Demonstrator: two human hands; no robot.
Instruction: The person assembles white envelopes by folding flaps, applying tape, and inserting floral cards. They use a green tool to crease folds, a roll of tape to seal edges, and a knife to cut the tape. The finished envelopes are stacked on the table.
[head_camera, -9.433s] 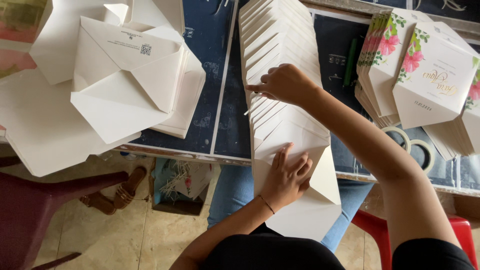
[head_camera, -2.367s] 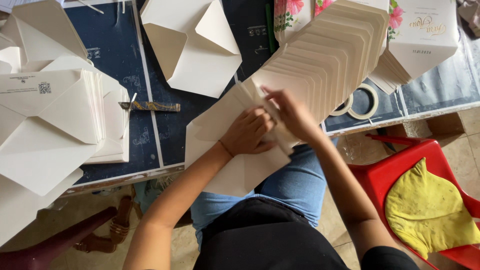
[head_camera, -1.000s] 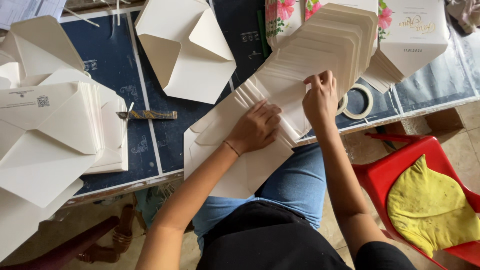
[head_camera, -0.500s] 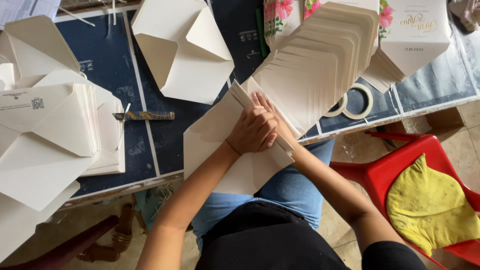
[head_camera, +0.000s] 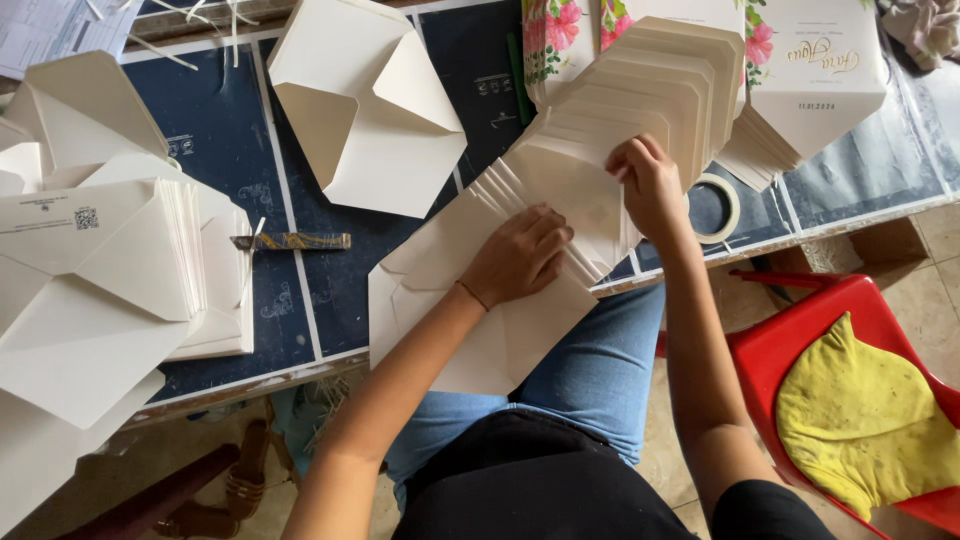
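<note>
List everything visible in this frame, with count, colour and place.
fanned envelopes: many, cream, overlapping row at table centre-right
open envelope: one, cream, top centre
envelope stack: one pile, cream, left
floral cards: one pile, white and pink, top right
tape roll: one, white, table edge
cutter: one, patterned, on dark mat
chair: one, red, right
cloth: one, yellow, on chair
left hand: flat on envelopes
right hand: fingers on envelope flap

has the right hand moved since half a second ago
Yes. The right hand left the left hand and shifted up the fanned envelopes, toward the tape roll.
</note>
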